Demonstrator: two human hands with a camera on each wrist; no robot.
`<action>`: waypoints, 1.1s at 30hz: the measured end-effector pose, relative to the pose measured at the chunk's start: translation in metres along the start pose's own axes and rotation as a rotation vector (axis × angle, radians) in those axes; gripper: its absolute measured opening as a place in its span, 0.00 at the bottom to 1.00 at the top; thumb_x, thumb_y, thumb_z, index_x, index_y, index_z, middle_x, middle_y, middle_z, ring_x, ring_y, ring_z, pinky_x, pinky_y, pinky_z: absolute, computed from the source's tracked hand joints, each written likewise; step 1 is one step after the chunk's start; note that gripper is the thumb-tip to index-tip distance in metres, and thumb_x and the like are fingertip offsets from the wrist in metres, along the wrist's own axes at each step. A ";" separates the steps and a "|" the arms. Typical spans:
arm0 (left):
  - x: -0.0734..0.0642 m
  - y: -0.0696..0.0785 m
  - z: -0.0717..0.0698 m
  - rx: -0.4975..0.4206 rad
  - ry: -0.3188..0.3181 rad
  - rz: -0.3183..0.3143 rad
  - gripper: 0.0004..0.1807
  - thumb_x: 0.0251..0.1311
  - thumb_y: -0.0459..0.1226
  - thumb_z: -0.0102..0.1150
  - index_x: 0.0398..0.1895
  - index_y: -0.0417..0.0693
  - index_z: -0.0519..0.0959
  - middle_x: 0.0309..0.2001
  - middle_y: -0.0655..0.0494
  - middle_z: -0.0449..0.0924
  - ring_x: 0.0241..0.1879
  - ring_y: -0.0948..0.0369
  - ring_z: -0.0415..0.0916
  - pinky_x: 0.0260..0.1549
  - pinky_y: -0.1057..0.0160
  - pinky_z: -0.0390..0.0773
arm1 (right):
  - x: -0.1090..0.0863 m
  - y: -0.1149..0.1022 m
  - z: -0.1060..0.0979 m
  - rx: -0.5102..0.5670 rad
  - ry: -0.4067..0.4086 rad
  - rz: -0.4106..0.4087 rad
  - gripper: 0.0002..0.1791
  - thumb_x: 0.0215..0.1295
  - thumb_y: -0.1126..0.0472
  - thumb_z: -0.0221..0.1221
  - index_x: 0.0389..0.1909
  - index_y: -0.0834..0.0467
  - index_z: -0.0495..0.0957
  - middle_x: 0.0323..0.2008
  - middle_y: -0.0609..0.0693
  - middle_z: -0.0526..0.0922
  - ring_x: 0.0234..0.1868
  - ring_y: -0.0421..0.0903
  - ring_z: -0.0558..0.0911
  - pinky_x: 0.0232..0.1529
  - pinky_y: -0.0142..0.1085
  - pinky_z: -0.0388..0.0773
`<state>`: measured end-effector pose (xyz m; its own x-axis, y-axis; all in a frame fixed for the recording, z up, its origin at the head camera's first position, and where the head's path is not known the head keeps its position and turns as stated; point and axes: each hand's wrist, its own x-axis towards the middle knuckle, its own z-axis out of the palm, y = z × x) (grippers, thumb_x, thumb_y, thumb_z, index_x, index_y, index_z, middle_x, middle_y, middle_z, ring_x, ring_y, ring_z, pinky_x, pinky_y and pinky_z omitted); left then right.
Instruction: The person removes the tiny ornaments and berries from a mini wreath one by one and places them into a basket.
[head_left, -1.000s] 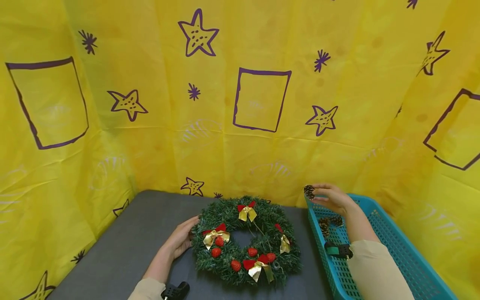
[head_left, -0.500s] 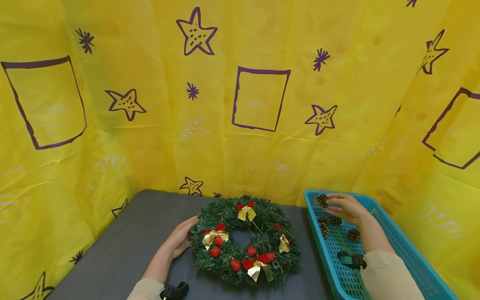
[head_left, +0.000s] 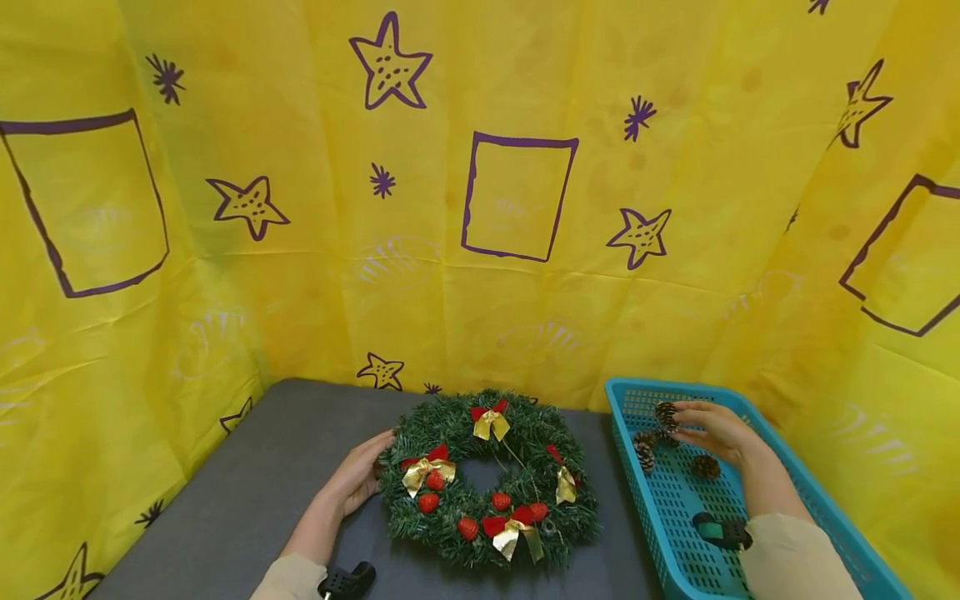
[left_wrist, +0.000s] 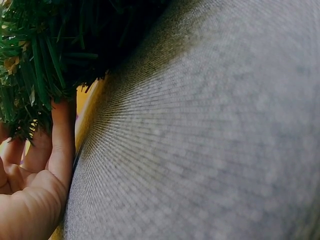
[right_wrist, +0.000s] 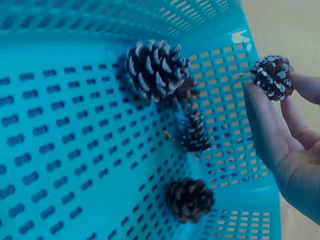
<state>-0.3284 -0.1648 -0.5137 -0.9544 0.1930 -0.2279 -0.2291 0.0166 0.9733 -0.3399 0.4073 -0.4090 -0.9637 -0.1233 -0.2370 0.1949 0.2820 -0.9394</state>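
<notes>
A green wreath (head_left: 420,433) with red-and-gold bows and red strawberry-like berries lies on the dark table. My left hand (head_left: 358,475) rests at its left edge; in the left wrist view, fairly straight fingers (left_wrist: 61,145) touch the wreath's greenery (left_wrist: 45,60), which hides some fingertips. Over the far end of a blue basket (head_left: 637,508), my right hand (head_left: 716,429) pinches a white-tipped pine cone (right_wrist: 272,77) between thumb and fingers. Beneath it in the basket are a larger frosted cone (right_wrist: 156,70), a narrow cone (right_wrist: 195,132) and a brown cone (right_wrist: 190,200).
The basket stands to the right of the wreath, its blue rim (head_left: 738,400) close to the yellow curtain (head_left: 525,333). That curtain, printed with purple stars, encloses the back and sides. Dark tabletop (head_left: 255,492) extends left of the wreath.
With the pine cone pinched, my right hand has moved from the basket's far left corner rightward and down over the basket. My left hand stays by the wreath.
</notes>
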 end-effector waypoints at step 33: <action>0.000 -0.002 -0.002 -0.024 0.003 0.009 0.34 0.78 0.49 0.38 0.80 0.47 0.48 0.79 0.39 0.37 0.27 0.68 0.61 0.41 0.58 0.66 | -0.007 0.022 -0.015 0.088 0.046 0.092 0.30 0.71 0.66 0.57 0.70 0.70 0.61 0.59 0.61 0.69 0.42 0.40 0.81 0.51 0.37 0.82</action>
<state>-0.3283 -0.1664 -0.5153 -0.9569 0.1900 -0.2195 -0.2252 -0.0085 0.9743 -0.3319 0.4282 -0.4243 -0.9480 -0.0569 -0.3131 0.2958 0.2053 -0.9329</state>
